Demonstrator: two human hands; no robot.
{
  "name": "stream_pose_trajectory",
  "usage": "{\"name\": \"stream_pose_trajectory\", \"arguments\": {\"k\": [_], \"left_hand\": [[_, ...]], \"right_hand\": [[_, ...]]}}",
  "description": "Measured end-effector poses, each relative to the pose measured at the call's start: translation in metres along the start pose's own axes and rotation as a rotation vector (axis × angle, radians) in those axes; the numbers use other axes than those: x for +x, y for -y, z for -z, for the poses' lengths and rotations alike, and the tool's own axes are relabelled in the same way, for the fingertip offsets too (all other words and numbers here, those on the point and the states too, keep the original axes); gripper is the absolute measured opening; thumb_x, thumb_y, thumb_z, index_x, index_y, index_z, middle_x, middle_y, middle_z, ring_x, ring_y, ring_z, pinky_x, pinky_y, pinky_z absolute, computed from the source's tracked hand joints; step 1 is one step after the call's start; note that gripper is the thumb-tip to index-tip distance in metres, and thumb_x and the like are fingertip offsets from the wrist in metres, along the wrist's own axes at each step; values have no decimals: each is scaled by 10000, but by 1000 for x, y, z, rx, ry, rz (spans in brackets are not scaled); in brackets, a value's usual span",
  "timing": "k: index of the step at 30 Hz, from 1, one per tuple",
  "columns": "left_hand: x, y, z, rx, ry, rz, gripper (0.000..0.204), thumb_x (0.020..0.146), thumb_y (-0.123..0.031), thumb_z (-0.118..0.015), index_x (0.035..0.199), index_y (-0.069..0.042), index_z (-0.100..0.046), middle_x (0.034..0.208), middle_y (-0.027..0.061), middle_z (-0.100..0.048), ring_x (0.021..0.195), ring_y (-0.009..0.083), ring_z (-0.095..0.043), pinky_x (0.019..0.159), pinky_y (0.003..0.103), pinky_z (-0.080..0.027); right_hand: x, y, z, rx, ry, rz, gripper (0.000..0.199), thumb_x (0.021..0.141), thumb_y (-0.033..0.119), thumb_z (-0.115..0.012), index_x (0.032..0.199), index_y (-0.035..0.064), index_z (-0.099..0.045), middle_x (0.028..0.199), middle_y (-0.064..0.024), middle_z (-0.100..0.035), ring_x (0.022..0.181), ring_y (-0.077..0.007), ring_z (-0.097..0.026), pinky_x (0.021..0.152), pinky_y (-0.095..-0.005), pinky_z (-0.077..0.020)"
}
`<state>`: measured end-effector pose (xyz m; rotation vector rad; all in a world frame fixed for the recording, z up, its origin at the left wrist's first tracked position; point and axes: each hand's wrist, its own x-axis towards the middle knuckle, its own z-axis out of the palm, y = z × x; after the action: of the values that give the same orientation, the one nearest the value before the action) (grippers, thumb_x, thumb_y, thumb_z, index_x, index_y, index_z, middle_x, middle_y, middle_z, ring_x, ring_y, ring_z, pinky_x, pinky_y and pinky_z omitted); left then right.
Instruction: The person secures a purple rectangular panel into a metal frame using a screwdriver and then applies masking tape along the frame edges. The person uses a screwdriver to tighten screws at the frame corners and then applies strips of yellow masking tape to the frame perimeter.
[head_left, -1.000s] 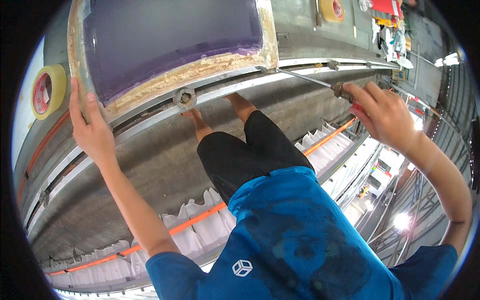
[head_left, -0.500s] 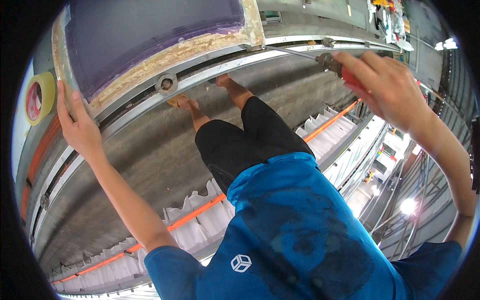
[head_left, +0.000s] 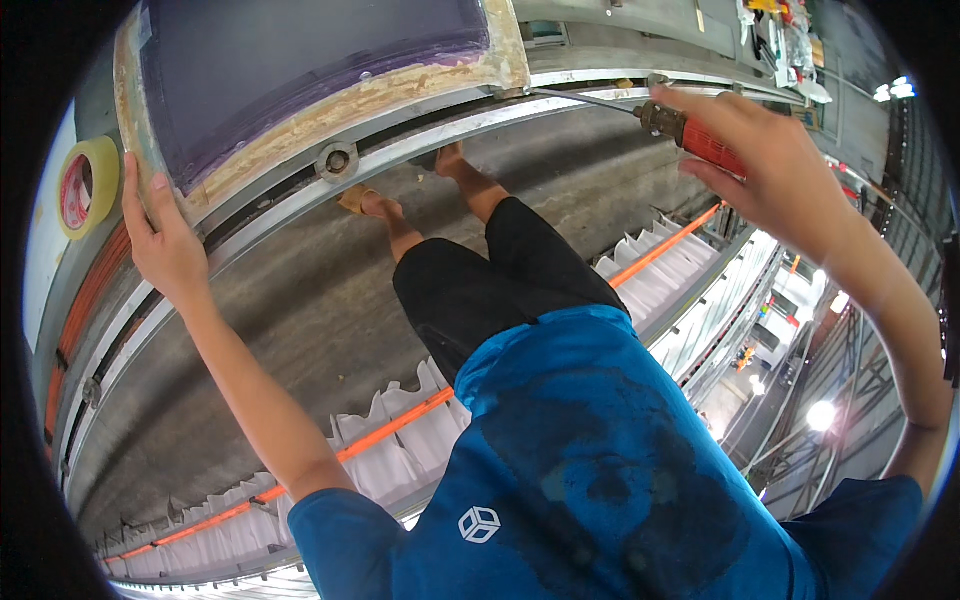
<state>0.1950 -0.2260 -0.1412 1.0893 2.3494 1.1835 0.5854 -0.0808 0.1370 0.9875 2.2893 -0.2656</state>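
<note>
A screen-printing frame (head_left: 440,74) with a worn, pale rim and a dark purple mesh lies across the top left. My left hand (head_left: 170,240) rests on its near left corner, with the fingers stretched out along the edge and the thumb apart from them. On the right, my right hand (head_left: 775,165) is closed round the red handle of a screwdriver (head_left: 700,140). The long thin shaft points left, and its tip meets the metal fitting (head_left: 512,92) by the frame's near right corner. What the tip engages is too small to make out.
A roll of yellowish tape (head_left: 98,188) stands left of my left hand. Metal rails (head_left: 430,142) with a round bolt fitting (head_left: 337,161) run along the near side of the frame. Behind me, white cloth (head_left: 390,440) hangs by an orange bar (head_left: 400,425). Assorted items (head_left: 780,45) lie at the far right.
The fingers of my right hand have shifted on the screwdriver, baring more of its red handle. The shaft still reaches the same fitting. My left hand remains at the frame's corner.
</note>
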Motion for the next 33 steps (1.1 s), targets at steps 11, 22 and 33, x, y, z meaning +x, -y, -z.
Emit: {"name": "stream_pose_trajectory", "arguments": {"k": [11, 22, 33], "left_hand": [[-1, 7, 1, -28, -32, -58, 431, 1012, -338, -568, 1394, -140, -594, 1410, 71, -601, 1263, 228, -574, 1071, 331, -398], [-16, 28, 55, -10, -210, -8, 473, 1088, -362, -391, 1378, -30, -564, 1097, 127, -689, 973, 210, -630, 939, 345, -453], [-87, 95, 36, 276, -353, -269, 435, 1062, -386, -417, 1349, -64, -364, 1546, 233, -362, 1480, 439, -243, 1196, 607, -38]], "right_hand": [[0, 1, -9, 523, 176, -317, 473, 979, 257, -640, 1393, 52, -541, 758, -37, -582, 625, -111, -565, 622, -304, -496], [-8, 3, -10, 747, 354, -508, 368, 967, 118, -570, 1334, 100, -554, 846, -5, -552, 721, -53, -517, 602, -211, -426], [-134, -33, -315, 1239, 227, -502, 461, 769, -160, -494, 1143, 97, -407, 846, -52, -528, 734, -148, -568, 655, -283, -494]]}}
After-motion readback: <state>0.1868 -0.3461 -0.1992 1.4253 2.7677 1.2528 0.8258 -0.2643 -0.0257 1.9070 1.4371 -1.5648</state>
